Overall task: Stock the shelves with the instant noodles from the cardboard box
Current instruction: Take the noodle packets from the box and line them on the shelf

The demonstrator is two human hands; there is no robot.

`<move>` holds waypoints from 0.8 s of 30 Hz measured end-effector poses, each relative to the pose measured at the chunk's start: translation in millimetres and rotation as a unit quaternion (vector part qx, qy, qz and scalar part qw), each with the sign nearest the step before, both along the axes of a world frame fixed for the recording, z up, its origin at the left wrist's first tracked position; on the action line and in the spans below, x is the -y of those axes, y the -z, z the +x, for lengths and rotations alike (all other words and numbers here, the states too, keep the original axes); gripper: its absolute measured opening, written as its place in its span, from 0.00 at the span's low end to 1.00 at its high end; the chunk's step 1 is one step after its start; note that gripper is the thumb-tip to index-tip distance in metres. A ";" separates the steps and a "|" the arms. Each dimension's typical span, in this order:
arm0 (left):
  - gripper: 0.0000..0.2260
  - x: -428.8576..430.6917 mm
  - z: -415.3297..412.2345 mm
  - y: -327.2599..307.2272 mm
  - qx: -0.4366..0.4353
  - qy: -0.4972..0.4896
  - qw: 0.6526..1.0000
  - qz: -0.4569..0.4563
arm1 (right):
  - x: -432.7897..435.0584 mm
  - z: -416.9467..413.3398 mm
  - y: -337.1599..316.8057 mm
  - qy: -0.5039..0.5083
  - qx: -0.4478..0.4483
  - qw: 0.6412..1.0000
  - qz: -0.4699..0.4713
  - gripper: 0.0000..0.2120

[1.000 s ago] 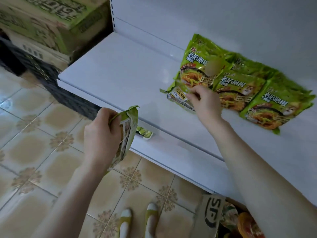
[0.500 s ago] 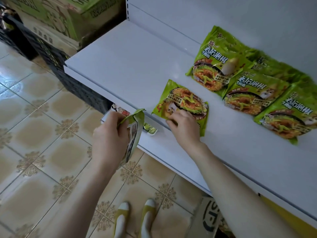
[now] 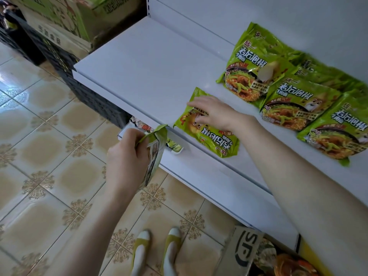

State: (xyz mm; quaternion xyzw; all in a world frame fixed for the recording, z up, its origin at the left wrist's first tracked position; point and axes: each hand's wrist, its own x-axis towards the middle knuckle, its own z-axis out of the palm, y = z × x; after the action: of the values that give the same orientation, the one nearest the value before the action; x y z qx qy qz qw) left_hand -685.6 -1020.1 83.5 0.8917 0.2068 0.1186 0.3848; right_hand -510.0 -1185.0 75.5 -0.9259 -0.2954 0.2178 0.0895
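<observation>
A green instant noodle packet [image 3: 211,140] lies flat near the front of the white shelf [image 3: 149,76], its print upside down to me. My right hand [image 3: 215,112] rests on its far end with fingers stretched over it. My left hand [image 3: 125,162] grips a second green packet [image 3: 154,156] edge-on, just in front of the shelf's front edge. Further back on the shelf, three overlapping packets [image 3: 298,104] lean in a row against the back wall. The open cardboard box [image 3: 245,253] stands on the floor at the bottom right, with packets showing inside.
Stacked green and brown cartons [image 3: 69,22] sit on black plastic crates [image 3: 89,92] left of the shelf. A small price tag holder [image 3: 175,149] clips to the shelf's front rail. My feet [image 3: 157,251] stand on the patterned tile floor.
My right hand pulled one packet from the row toward the shelf front, turned it and laid it flat, then slid up over it. My left hand kept hold of its packet.
</observation>
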 end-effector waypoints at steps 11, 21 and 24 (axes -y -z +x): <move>0.04 -2.1 -3.8 7.7 0.015 -0.022 1.000 0.005 | -12.7 12.8 -0.5 0.102 0.092 0.989 0.056 0.10; 0.04 -5.0 -2.5 3.9 0.011 -0.022 1.000 -0.004 | 45.5 14.8 -42.1 0.389 0.171 0.883 0.198 0.16; 0.04 -4.8 -0.8 2.5 0.007 -0.014 1.000 -0.005 | 59.8 18.3 -30.3 0.533 0.072 0.774 0.334 0.11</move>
State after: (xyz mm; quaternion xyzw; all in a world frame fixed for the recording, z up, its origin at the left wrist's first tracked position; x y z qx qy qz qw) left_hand -686.4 -1015.3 81.0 0.8857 0.2169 0.1293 0.3895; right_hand -491.7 -1244.8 105.8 -0.8599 0.1854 -0.0440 0.4736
